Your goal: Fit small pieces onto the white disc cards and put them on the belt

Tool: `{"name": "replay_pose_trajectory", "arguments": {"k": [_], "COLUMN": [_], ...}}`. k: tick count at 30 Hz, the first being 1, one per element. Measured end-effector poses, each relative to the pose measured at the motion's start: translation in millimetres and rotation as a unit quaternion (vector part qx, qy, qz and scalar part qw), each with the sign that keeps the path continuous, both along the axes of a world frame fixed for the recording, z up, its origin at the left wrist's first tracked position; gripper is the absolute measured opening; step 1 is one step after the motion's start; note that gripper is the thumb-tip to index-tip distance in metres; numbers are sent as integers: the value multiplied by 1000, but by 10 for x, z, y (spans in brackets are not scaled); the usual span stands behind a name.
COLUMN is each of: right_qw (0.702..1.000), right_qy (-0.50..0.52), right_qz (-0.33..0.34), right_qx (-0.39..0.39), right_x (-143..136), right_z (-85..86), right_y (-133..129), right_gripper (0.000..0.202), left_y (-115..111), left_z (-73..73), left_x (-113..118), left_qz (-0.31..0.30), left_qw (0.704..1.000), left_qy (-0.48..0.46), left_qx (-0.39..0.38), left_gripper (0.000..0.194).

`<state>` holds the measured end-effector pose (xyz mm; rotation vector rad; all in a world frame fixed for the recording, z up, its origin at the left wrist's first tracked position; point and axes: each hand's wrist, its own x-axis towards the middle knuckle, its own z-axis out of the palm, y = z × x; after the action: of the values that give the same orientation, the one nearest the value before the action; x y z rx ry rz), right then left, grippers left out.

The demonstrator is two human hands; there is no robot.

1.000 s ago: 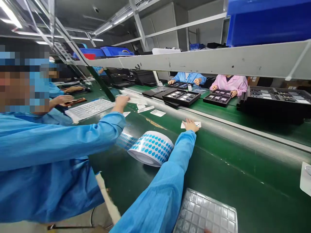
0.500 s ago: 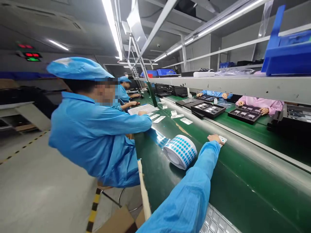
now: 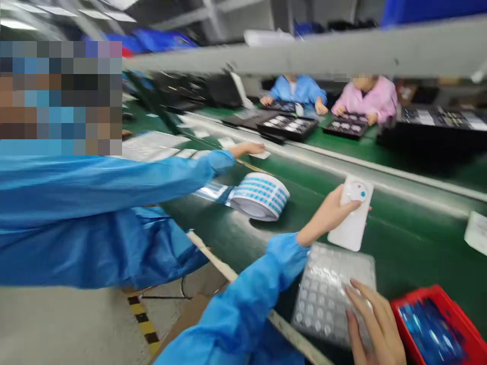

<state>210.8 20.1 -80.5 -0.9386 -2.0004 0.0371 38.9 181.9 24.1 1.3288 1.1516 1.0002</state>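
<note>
My left hand (image 3: 329, 210) grips a white phone back cover (image 3: 348, 228) above the green bench, thumb across its upper part. A blue dot (image 3: 362, 194) shows near the cover's camera area. Below it lies a clear plastic tray (image 3: 323, 289) with rows of round cells. Fingers apart, my right hand (image 3: 376, 324) is over the tray's right side; whether the fingertips touch it I cannot tell. Left of my left hand stands a roll of blue stickers (image 3: 262, 195) on white backing, its free strip trailing left.
A red bin (image 3: 441, 294) of blue film pieces sits at the right. Another white piece (image 3: 477, 233) lies at the right edge. A co-worker's hand (image 3: 247, 148) reaches over white pieces on the left. Two people work across the bench beside black trays (image 3: 291, 126), below a shelf.
My view has swung right and down. My left hand has lifted the white cover and drawn it nearer. My right hand has come into view. The co-worker's arm has stretched further out.
</note>
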Motion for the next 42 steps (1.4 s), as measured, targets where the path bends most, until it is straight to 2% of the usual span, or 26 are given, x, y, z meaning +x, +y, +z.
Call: {"name": "replay_pose_trajectory", "arguments": {"k": [3, 5, 7, 11, 17, 22, 32, 42], "right_qw": [993, 989, 986, 986, 994, 993, 992, 996], "right_qy": [70, 100, 109, 91, -6, -72, -78, -18], "right_qz": [-68, -84, -86, -85, -96, -87, -67, -84], "right_qx": [-59, -74, -94, -114, -54, -21, 73, 34], "right_x": [4, -45, -102, -177, -140, -124, -80, -134], "right_z": [408, 587, 657, 614, 590, 635, 513, 624], "right_y": [-89, -70, -38, -9, 9, 29, -5, -24], "right_gripper": [36, 31, 27, 21, 14, 13, 20, 19], "left_y": [-719, -1048, -1284, -1549, -1683, -1737, -1780, -1809], "left_z": [-109, -187, -253, -324, -340, -333, -290, -304], "left_x": [-137, -240, -284, -264, -277, -272, -256, -249], "left_qz": [-47, -45, -22, 8, -17, -34, -39, -44], "left_qw": [987, 984, 992, 999, 995, 994, 997, 991], "left_qy": [-139, -139, -81, 15, 90, 100, 60, 121], "left_qx": [-72, -103, -98, -52, -38, -15, -6, 35], "left_gripper": [34, 34, 30, 24, 28, 19, 18, 16]}}
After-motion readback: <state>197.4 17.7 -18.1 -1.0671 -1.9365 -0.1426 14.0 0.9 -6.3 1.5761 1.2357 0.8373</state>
